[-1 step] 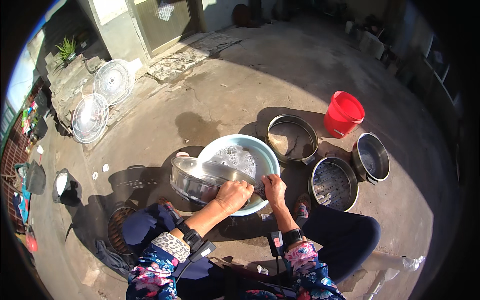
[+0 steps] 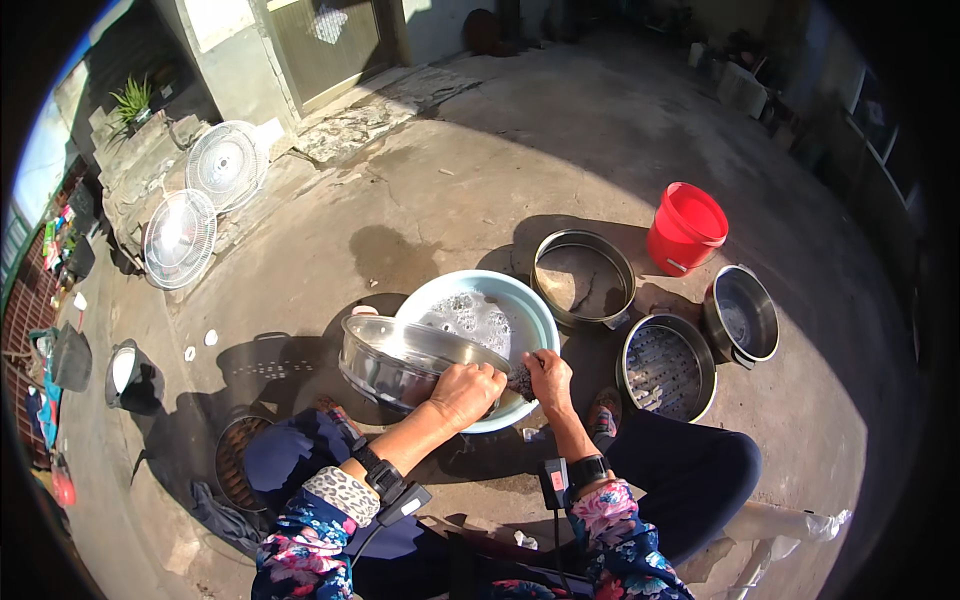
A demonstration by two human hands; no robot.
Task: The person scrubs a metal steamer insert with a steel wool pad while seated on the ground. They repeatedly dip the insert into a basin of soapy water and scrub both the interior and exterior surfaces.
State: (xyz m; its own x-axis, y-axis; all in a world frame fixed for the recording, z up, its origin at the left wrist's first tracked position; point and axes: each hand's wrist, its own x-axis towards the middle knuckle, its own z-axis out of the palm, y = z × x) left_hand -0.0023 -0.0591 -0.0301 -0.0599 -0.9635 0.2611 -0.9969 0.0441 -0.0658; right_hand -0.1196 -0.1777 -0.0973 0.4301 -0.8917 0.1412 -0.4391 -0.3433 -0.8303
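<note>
A shiny round steel pot [image 2: 385, 372] is tilted over the near left rim of a pale blue basin [image 2: 543, 318]. White suds [image 2: 470, 315] float on the water in that basin. My left hand [image 2: 468, 394] is closed over the pot's near right edge, fingers curled around it. Just to its right, my right hand [image 2: 549, 378] is closed on a dark, rough scouring pad [image 2: 521, 381], held against the pot's edge above the basin's near side. My fingers hide part of the pad and of the pot's rim.
Right of the basin stand an open steel ring [image 2: 630, 290], a steamer tier with a holed bottom [image 2: 668, 368], a steel pot [image 2: 741, 318] and a red bucket [image 2: 688, 230]. Two fan grilles [image 2: 181, 238] lean at the left. A black bucket [image 2: 135, 377] sits nearer, and another holed tier [image 2: 238, 460] lies beside my left knee.
</note>
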